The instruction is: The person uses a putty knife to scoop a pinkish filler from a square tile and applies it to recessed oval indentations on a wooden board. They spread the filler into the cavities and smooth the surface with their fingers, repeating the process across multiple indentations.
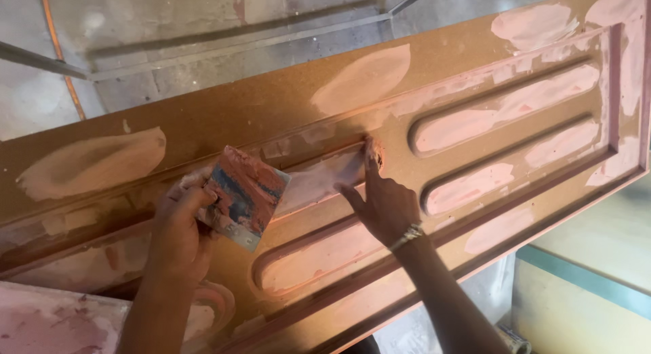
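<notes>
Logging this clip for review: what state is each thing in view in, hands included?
Door panel: brown, lying tilted, patched with pale pink filler, much bare board left.
Grooves: partly filled with pink filler.
Scraper: held tilted above the panel, blade smeared with pink filler.
Left hand: closed on the scraper.
Right hand: bare, a fingertip pressed into filler at a groove edge.
Bracelet: on the right wrist.

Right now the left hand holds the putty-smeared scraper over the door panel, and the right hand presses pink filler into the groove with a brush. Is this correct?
Not quite. In the head view the right hand holds no brush: its bare fingers press the pink filler into the groove. The rest is right: the left hand holds the putty-smeared scraper over the door panel.
</notes>
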